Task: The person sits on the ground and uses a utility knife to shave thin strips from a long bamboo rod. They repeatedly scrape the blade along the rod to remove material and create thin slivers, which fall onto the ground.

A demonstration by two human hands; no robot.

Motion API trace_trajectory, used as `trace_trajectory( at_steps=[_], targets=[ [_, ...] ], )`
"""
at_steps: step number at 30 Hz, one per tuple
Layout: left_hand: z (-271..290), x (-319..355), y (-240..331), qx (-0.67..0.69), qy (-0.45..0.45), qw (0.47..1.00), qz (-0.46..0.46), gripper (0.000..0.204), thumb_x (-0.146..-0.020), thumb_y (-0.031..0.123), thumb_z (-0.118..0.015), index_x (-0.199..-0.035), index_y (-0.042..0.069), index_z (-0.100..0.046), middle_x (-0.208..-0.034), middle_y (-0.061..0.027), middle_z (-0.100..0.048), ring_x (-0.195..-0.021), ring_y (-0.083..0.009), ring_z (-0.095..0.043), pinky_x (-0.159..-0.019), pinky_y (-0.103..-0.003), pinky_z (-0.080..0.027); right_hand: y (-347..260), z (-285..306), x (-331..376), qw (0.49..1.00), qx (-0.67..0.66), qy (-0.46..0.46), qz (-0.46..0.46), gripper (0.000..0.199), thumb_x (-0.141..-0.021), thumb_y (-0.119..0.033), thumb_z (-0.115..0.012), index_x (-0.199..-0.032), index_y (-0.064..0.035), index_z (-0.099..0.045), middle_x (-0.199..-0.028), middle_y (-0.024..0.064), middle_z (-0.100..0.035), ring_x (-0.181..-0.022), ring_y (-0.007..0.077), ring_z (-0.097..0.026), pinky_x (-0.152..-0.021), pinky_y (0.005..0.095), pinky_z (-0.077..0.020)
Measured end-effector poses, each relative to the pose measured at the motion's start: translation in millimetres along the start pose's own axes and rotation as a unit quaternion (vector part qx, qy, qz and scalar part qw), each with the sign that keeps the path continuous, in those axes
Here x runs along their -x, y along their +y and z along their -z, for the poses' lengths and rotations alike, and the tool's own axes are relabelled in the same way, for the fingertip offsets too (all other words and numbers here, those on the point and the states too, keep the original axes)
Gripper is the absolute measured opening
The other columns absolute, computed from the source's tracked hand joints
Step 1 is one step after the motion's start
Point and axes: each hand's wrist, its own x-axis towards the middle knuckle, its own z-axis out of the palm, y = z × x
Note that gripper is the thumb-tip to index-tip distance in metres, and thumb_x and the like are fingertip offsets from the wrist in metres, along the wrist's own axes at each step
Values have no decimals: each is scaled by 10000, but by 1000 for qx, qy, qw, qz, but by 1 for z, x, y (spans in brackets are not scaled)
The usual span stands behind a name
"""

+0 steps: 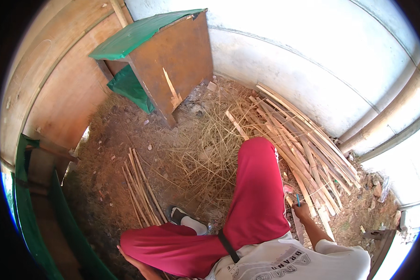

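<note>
My right hand [302, 211] is closed beside my right thigh, at the near end of the long strip pile. A thin blue piece [297, 199] sticks up at its fingers; what the hand grips is too small to make out. Just left of it lies a flat greyish-brown length [297, 227], partly hidden by my shirt. My left hand [124, 254] rests against the outside of my bent left knee, its fingers mostly hidden. Beyond my raised right knee, one pale bamboo strip [237, 125] pokes out over a heap of thin shavings [210, 151].
Long split bamboo strips [308, 151] lie piled along the white wall [303, 56]. A smaller bundle of strips [140, 191] lies left of my sandalled foot [184, 218]. A brown wooden cabinet with a green top [172, 56] stands far left. Green-edged boards [63, 219] stand at the left.
</note>
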Motion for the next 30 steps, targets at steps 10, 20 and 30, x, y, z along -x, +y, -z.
trace_trajectory(
  at_steps=[10, 20, 30],
  targets=[
    [-104, 119, -96, -40, 156, 983, -87, 691, -1028, 546, -322, -1507, 51, -386, -1529, -157, -399, -1388, -332, -407, -1157, -476, -324, -55, -20, -10, 990, 133, 2, 55, 549, -955, -466, -508, -801, 12, -729, -733, 209, -701, -772, 391, -713, -748, 493, -538],
    [-37, 115, -35, -86, 149, 959, -224, 622, -1044, 476, -349, -1493, 50, -420, -1515, -151, -426, -1385, -317, -409, -1168, -460, -302, 21, 17, -96, 992, 25, 123, 30, 301, -842, -294, -727, -862, 5, -753, -725, 215, -702, -651, 358, -687, -646, 463, -517],
    [-33, 84, -49, -478, 290, 732, -389, 473, -1008, 176, -546, -1450, 24, -472, -1504, -176, -445, -1388, -292, -404, -1192, -431, -250, 19, 79, -128, 977, 135, 163, -9, 378, -717, -317, -797, -903, 8, -747, -909, 255, -725, -901, 408, -707, -852, 470, -552]
  ],
)
